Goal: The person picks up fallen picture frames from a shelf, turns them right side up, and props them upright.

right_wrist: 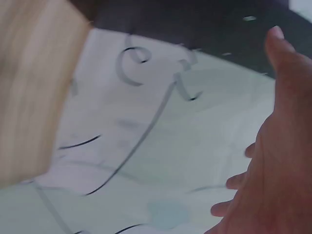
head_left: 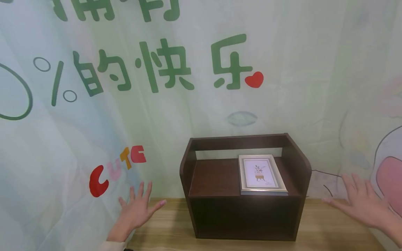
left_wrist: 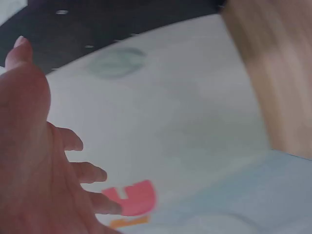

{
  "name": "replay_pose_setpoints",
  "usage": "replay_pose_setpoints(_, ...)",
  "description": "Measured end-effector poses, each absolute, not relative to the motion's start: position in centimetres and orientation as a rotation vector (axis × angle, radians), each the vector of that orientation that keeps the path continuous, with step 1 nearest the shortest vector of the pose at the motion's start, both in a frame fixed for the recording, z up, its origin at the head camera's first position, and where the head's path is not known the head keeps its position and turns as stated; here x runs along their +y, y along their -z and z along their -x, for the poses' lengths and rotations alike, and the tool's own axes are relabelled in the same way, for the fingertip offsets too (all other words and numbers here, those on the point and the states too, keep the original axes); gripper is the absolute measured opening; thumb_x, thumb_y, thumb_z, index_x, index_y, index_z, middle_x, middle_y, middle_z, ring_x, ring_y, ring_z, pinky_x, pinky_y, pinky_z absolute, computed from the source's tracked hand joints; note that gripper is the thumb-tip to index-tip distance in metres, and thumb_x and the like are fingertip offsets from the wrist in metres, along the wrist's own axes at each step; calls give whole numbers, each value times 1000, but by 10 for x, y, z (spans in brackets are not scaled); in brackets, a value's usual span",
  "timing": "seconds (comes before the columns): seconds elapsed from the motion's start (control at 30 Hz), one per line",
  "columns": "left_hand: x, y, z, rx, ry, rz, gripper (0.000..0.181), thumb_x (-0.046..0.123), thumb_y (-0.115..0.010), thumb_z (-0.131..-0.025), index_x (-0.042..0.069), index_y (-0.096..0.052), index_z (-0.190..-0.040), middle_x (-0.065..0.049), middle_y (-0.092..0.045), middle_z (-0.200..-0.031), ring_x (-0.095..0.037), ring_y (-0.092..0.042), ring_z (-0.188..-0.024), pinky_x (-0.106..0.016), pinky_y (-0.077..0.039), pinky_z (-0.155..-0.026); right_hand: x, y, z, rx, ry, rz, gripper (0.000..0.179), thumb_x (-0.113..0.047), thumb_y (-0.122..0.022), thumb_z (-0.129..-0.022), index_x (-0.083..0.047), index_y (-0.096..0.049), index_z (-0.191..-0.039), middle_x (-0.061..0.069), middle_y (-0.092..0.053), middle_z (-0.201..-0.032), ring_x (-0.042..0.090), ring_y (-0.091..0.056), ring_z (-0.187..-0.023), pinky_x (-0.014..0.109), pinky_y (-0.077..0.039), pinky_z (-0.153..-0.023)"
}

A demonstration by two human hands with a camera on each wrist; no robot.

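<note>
A person's left hand (head_left: pixel 136 211), lower left, and right hand (head_left: pixel 364 204), lower right, fingers spread, flank a dark-brown wooden shelf unit (head_left: pixel 215 177) on a pale wooden bench (head_left: pixel 163 223); a rectangular silver-framed picture (head_left: pixel 259 173) lies on the unit, right of centre.

Printed cloth backdrop (head_left: pixel 314 87) behind wooden tabletop (head_left: pixel 169 223); red heart (head_left: pixel 254 80) (just beside green characters (head_left: pixel 235 66)).

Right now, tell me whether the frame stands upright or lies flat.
Flat: the frame lies on the shelf, picture facing up, its near edge along the shelf's front.
</note>
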State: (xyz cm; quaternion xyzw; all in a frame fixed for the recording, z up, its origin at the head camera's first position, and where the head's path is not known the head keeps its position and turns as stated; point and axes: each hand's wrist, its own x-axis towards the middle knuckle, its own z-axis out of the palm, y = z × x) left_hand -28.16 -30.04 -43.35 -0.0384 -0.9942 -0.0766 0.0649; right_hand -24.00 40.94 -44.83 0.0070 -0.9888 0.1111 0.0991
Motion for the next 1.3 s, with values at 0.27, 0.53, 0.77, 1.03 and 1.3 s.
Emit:
replay_pose_setpoints(0.27,-276,387,256,-2806,377,341,102,65,-59,-99,3,-17,-168,-32,-28,-168,-59,-39,-147,-72,-47,-106,380,414,228,-2669,-285,-180,105,-53,-73,-94,15,-23,-156,51,-29,-150,69,-30,-131,89,-30,-94)
replay_pose_setpoints(0.53,-238,353,234,-2685,439,473,98,64,-64,-97,7,-25,-166,-19,-37,-168,-44,-52,-144,-61,-53,-107,343,373,212,-2563,-450,-239,95,-43,-71,-99,13,-23,-159,46,-34,-152,68,-33,-134,84,-22,-111)
replay_pose_setpoints(0.77,-194,337,228,-2581,521,584,70,57,-67,-99,11,-54,-150,-13,-49,-160,-33,-67,-129,-51,-61,-95,307,342,204,-2459,-525,-279,91,-40,-76,-96,5,-29,-160,39,-44,-150,59,-43,-132,78,-39,-100)
replay_pose_setpoints(1.03,-150,339,243,-2548,609,702,35,36,-74,-99,14,-73,-126,-7,-65,-139,-23,-73,-108,-41,-63,-88,273,332,209,-2394,-460,-392,67,-35,-80,-93,3,-57,-142,27,-59,-133,45,-62,-111,66,-55,-85)
replay_pose_setpoints(1.3,-113,359,274,-2642,707,821,47,34,-65,-105,3,-65,-140,-14,-63,-139,-30,-67,-123,-49,-57,-105,242,341,229,-2487,-517,-474,47,-32,-76,-97,1,-66,-130,21,-67,-128,40,-68,-115,60,-59,-92)
